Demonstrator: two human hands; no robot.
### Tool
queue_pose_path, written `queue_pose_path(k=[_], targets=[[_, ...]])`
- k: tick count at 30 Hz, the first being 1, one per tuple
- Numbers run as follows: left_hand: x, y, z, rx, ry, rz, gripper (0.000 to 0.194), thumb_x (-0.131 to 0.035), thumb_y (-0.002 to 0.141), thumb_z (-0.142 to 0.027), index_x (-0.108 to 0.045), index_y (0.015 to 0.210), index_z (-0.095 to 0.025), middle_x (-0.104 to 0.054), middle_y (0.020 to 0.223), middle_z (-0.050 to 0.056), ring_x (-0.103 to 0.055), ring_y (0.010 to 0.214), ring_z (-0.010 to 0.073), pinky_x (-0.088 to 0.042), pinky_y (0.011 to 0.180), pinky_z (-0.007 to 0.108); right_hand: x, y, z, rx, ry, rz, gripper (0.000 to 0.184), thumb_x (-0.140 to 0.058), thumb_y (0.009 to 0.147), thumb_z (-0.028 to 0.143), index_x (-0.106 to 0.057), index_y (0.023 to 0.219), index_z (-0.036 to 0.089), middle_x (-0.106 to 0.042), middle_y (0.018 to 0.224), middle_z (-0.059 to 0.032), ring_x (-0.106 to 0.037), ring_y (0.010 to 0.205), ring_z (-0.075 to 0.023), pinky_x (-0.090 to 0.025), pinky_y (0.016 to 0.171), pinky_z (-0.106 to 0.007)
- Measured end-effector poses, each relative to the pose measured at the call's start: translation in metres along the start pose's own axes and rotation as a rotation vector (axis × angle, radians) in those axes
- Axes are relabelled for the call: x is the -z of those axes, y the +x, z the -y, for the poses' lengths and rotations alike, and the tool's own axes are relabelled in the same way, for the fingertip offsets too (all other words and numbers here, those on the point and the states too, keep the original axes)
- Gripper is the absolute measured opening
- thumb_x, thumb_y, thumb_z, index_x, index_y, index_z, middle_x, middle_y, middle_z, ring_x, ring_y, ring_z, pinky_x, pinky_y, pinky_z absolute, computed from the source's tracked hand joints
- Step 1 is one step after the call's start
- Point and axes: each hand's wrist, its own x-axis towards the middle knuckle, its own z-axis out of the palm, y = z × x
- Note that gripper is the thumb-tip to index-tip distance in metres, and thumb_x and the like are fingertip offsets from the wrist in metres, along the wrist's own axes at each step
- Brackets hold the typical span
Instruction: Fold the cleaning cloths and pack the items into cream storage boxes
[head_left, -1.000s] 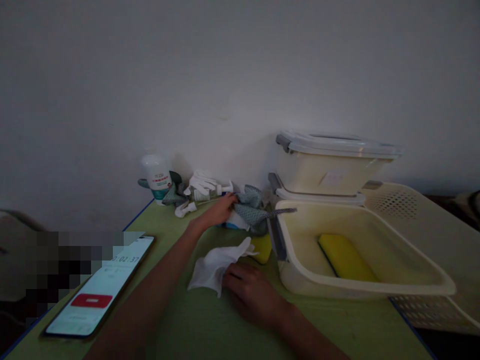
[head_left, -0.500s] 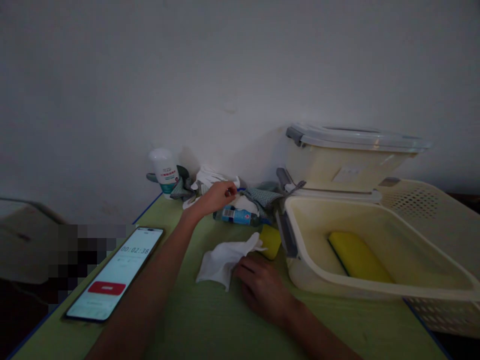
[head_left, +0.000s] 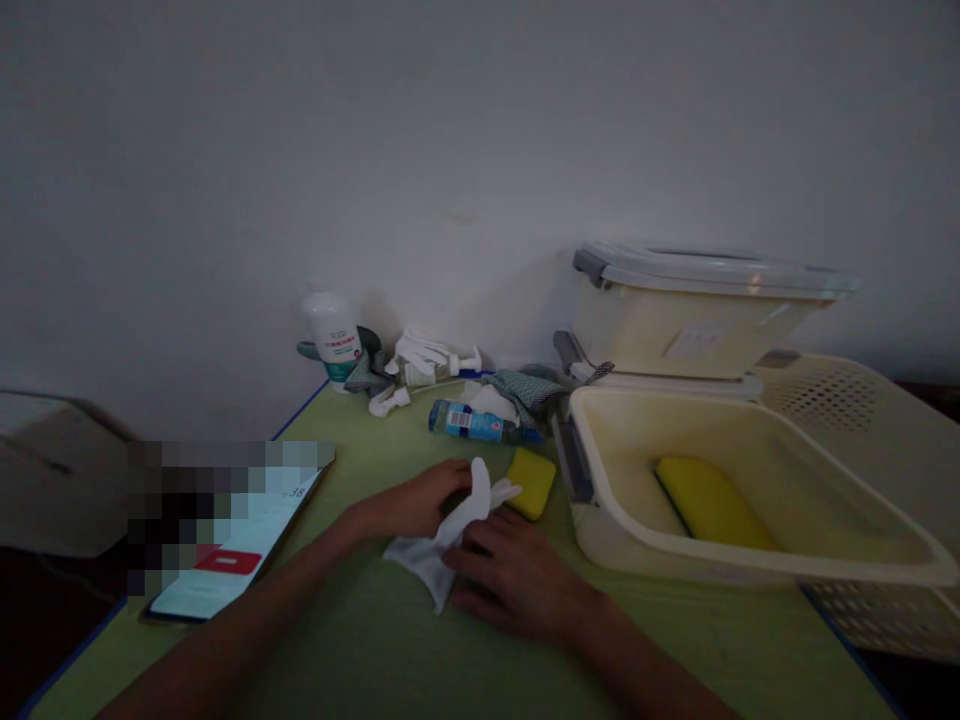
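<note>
A thin white glove (head_left: 466,512), crumpled with one finger part standing up, is held low over the green table between my hands. My left hand (head_left: 420,503) has its fingers bent and closed on the far left side of it; the fingertips are partly hidden. From the right, my right hand (head_left: 517,578) grips the glove's near side with curled fingers. Just beyond the glove lies a small yellow sponge (head_left: 532,483). Further back, a clear bottle with a blue label (head_left: 472,422) rests on its side.
An open cream bin (head_left: 600,530) holding a larger yellow sponge (head_left: 712,500) stands at right, before a lidded box (head_left: 675,330) and a perforated basket (head_left: 832,395). Along the wall are a white bottle (head_left: 332,330), grey cloths (head_left: 529,393) and white gloves (head_left: 420,350). A phone (head_left: 225,585) lies left.
My left hand has come back from the items by the wall to the white glove and closed on it. The glove's finger part now stands up. My right hand stays at the glove.
</note>
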Motion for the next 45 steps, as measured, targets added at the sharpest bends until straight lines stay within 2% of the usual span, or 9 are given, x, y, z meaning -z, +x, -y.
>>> queue_pose_path(k=[6,10,15,23,27,31,36,41,45], targets=[[-0.004,-0.006,0.02,-0.009,-0.522,0.094,0.042,-0.05,0.078,-0.021,-0.045,0.119,-0.016,-0.06,0.111,0.008,-0.055,0.103,0.0212,-0.044,0.086,0.033,0.003,-0.002,0.001,-0.03,0.063,-0.024,0.019,-0.051,0.086,0.035,-0.061,0.085,0.019,-0.059,0.102,-0.0075,-0.05,0.097,-0.0209,-0.041,0.083,-0.034],[0.001,-0.007,0.028,0.005,-0.669,0.094,0.049,-0.059,0.074,-0.031,-0.044,0.118,-0.016,-0.062,0.101,0.007,-0.06,0.088,0.0187,-0.048,0.074,0.03,0.001,-0.002,0.002,-0.16,0.08,-0.096,0.012,-0.052,0.083,0.022,-0.061,0.091,0.019,-0.06,0.095,-0.0053,-0.053,0.091,-0.0189,-0.042,0.08,-0.031],[0.016,-0.012,0.022,0.081,-0.648,0.067,0.023,-0.064,0.065,-0.032,-0.055,0.078,-0.016,-0.061,0.076,0.001,-0.058,0.071,0.0153,-0.046,0.064,0.025,-0.005,-0.001,0.001,-0.226,0.074,-0.111,0.011,-0.051,0.077,0.01,-0.058,0.081,0.018,-0.058,0.085,-0.0044,-0.054,0.08,-0.0165,-0.043,0.07,-0.027],[0.035,-0.025,0.037,0.308,-0.343,0.016,0.008,-0.054,0.06,-0.02,-0.05,0.053,-0.016,-0.05,0.045,-0.005,-0.046,0.044,0.0102,-0.031,0.042,0.02,-0.006,-0.006,-0.005,-0.287,-0.028,-0.264,0.029,-0.044,0.07,0.0,-0.055,0.092,0.017,-0.055,0.097,-0.0079,-0.056,0.076,-0.0165,-0.05,0.064,-0.028],[0.043,-0.033,0.046,0.376,-0.193,-0.127,0.003,-0.053,0.056,-0.019,-0.053,0.058,-0.016,-0.053,0.05,-0.004,-0.05,0.047,0.0126,-0.034,0.044,0.021,-0.003,-0.006,-0.008,-0.297,-0.095,-0.351,0.03,-0.045,0.07,-0.003,-0.058,0.09,0.015,-0.055,0.102,-0.0121,-0.055,0.088,-0.0218,-0.051,0.074,-0.036],[0.051,-0.032,0.044,0.363,-0.114,-0.401,0.024,-0.051,0.064,-0.025,-0.053,0.086,-0.017,-0.059,0.076,0.002,-0.057,0.065,0.0164,-0.044,0.056,0.026,-0.001,-0.006,-0.008,-0.201,-0.127,-0.431,0.027,-0.046,0.075,0.0,-0.06,0.093,0.014,-0.057,0.103,-0.0138,-0.052,0.097,-0.0239,-0.05,0.079,-0.039],[0.052,-0.026,0.023,0.245,-0.045,-0.623,0.018,-0.045,0.073,-0.023,-0.05,0.088,-0.018,-0.058,0.092,0.005,-0.057,0.082,0.0168,-0.046,0.07,0.029,-0.002,-0.003,-0.001,-0.123,0.008,-0.171,0.028,-0.048,0.077,0.004,-0.06,0.099,0.015,-0.06,0.103,-0.0108,-0.055,0.092,-0.0199,-0.05,0.08,-0.035],[0.038,-0.029,0.002,-0.033,0.09,-0.194,0.021,-0.058,0.074,-0.029,-0.057,0.092,-0.017,-0.061,0.094,0.004,-0.056,0.086,0.0177,-0.043,0.077,0.028,-0.002,0.001,0.002,-0.211,0.101,-0.067,0.033,-0.046,0.077,0.004,-0.059,0.105,0.016,-0.052,0.123,-0.0117,-0.046,0.115,-0.0209,-0.038,0.098,-0.039],[0.025,-0.026,0.007,0.077,0.249,-0.069,0.008,-0.057,0.072,-0.018,-0.062,0.078,-0.018,-0.064,0.085,0.003,-0.059,0.082,0.0188,-0.042,0.076,0.028,-0.003,-0.001,-0.002,-0.199,0.158,-0.083,0.031,-0.046,0.075,0.003,-0.06,0.1,0.016,-0.053,0.124,-0.0118,-0.042,0.119,-0.0209,-0.034,0.101,-0.04]])
